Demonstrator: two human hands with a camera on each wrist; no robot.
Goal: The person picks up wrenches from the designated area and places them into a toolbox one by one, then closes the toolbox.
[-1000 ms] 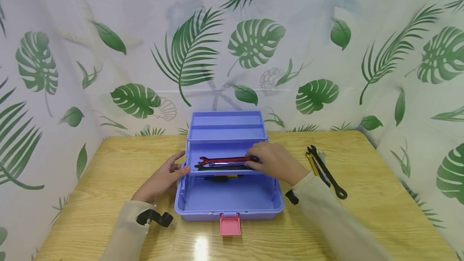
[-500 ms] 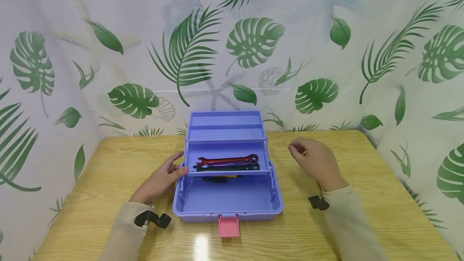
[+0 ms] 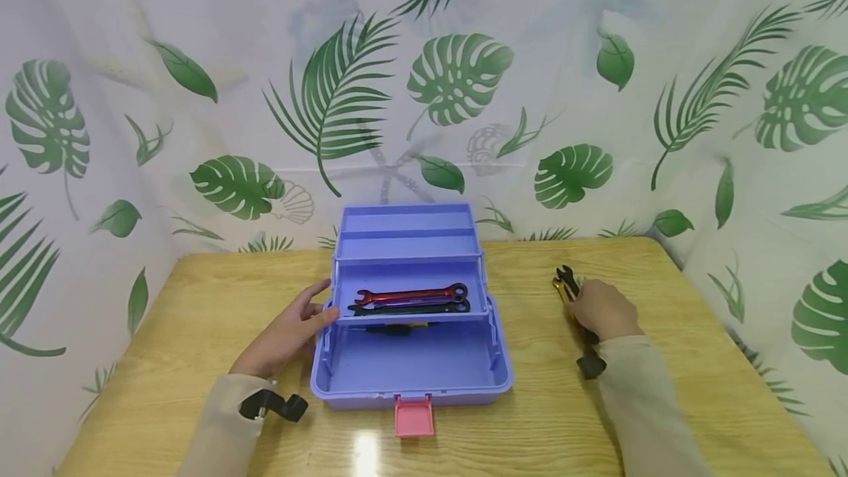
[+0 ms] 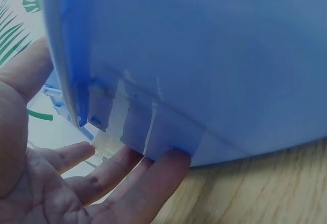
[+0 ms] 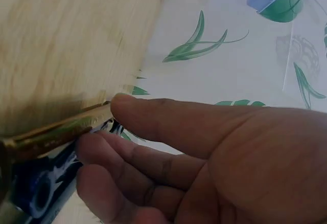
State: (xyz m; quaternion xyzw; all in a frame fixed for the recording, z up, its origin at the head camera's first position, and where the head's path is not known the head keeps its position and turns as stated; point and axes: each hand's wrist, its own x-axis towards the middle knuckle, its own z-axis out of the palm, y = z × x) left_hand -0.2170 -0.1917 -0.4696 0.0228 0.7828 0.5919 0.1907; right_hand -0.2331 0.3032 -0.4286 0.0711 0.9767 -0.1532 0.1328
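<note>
A purple-blue toolbox (image 3: 411, 393) stands unfolded on the table, its pink latch (image 3: 414, 417) hanging at the front. In its raised tray lie a red wrench (image 3: 407, 295), a purple wrench (image 3: 397, 304) and a dark green wrench (image 3: 417, 309). My left hand (image 3: 291, 330) rests at the tray's left side, thumb at the rim; in the left wrist view its spread fingers (image 4: 148, 191) touch the outer wall. To the right, my right hand (image 3: 604, 309) pinches a gold wrench (image 5: 56, 132) between thumb and fingers. A black wrench (image 3: 566, 278) lies beside it, partly hidden under the hand.
Under the tray, a dark-handled tool (image 3: 391, 330) with some yellow lies at the back of the toolbox's lower compartment. The wooden table (image 3: 218, 293) ends at a leaf-patterned curtain (image 3: 503, 197) behind and at both sides.
My right hand has let go of the green wrench in the tray, moved right and come down onto the wrenches on the table. My left hand has stayed at the tray.
</note>
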